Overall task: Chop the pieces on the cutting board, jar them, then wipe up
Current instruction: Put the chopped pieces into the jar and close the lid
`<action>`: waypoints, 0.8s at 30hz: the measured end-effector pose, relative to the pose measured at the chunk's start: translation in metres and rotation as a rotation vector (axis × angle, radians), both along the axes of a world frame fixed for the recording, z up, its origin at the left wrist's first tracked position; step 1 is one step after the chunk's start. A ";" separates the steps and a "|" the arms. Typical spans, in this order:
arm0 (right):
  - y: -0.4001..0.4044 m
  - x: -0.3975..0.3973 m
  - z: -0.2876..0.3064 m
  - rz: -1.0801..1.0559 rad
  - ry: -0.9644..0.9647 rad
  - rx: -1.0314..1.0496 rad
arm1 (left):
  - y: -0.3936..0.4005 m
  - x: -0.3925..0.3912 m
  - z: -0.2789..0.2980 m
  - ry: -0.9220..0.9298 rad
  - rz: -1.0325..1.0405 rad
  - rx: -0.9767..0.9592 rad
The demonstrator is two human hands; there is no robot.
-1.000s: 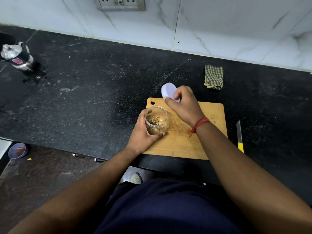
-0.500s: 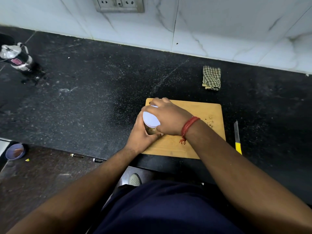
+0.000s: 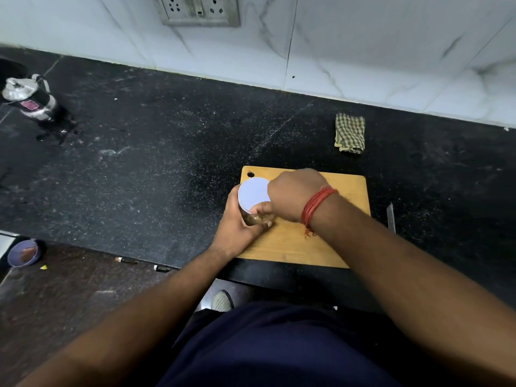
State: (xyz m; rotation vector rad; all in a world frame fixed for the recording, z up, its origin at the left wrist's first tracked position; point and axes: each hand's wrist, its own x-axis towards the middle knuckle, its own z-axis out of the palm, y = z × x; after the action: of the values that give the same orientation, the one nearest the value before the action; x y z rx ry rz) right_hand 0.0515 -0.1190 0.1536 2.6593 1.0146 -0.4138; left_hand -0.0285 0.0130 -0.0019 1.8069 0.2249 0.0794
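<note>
**Lid on jar, both hands engaged**

The jar stands at the left edge of the cutting board, toward its far-left corner. The left hand wraps the jar's body, fingers curled round the glass. The right hand grips the pale lid on the jar's mouth, thumb and fingers clamped on its rim. The board lies at the counter's near edge. A checked cloth lies beyond the board's far-right corner; a knife lies just beside its right edge.
</note>
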 end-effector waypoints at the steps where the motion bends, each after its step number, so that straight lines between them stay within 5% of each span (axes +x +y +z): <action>1: -0.002 0.004 0.004 0.054 -0.034 0.039 | 0.000 0.000 -0.001 0.005 0.001 0.004; 7: 0.003 0.015 -0.018 0.389 0.031 0.192 | 0.000 0.000 0.001 -0.027 0.018 0.063; 17: 0.015 0.025 -0.038 0.468 -0.048 0.158 | 0.000 0.003 -0.001 0.042 0.039 0.022; 24: 0.006 0.024 -0.070 0.388 -0.173 0.353 | -0.008 0.002 0.004 0.016 0.118 0.067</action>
State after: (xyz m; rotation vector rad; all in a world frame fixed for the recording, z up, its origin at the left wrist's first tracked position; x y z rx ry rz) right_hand 0.0758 -0.1133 0.0841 2.6294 1.6254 0.0839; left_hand -0.0266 0.0047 0.0018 1.8605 0.3442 0.1574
